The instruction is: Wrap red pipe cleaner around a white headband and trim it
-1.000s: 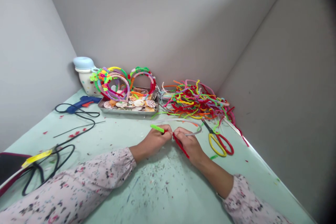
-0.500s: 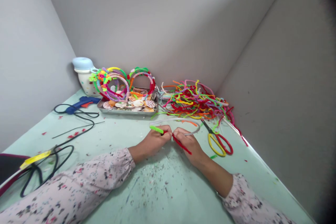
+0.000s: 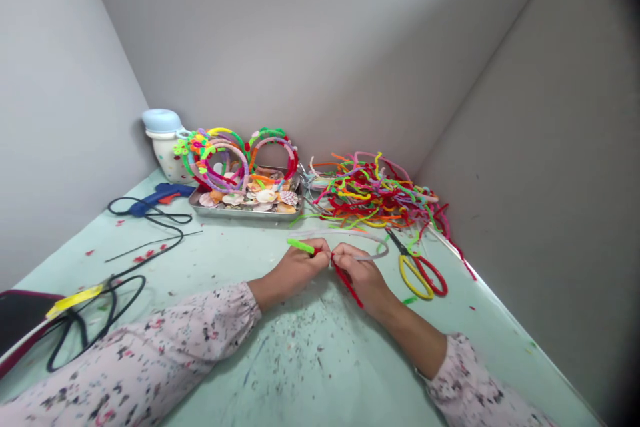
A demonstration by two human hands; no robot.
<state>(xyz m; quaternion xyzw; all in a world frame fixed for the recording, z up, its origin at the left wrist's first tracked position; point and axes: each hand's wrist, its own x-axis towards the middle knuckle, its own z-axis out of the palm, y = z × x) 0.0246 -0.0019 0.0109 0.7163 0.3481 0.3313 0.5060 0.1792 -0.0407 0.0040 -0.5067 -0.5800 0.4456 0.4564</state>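
My left hand [image 3: 303,268] is closed around a thin grey headband [image 3: 385,247], whose loop curves behind both hands. Bright green fuzzy wrapping [image 3: 301,246] covers the band's end beyond my left fingers, with a bit of red beside it. Fingertips nearly touching the left ones, my right hand [image 3: 364,272] pinches a red pipe cleaner [image 3: 349,282]. Its loose tail hangs down across my right palm side. Where the red pipe cleaner meets the band, my fingers hide it. Scissors [image 3: 419,273] with one yellow and one red handle lie right of my right hand.
A metal tray [image 3: 245,214] of seashells with several decorated headbands [image 3: 227,147] stands at the back. Right of it is a tangled pile of pipe cleaners [image 3: 380,193]. Farther left are a blue glue gun [image 3: 150,200], its black cord [image 3: 143,280] and a white bottle [image 3: 167,155].
The red tail has swung slightly lower along my right hand. Both hands stay close together on the headband, and the whole view has shifted a little.
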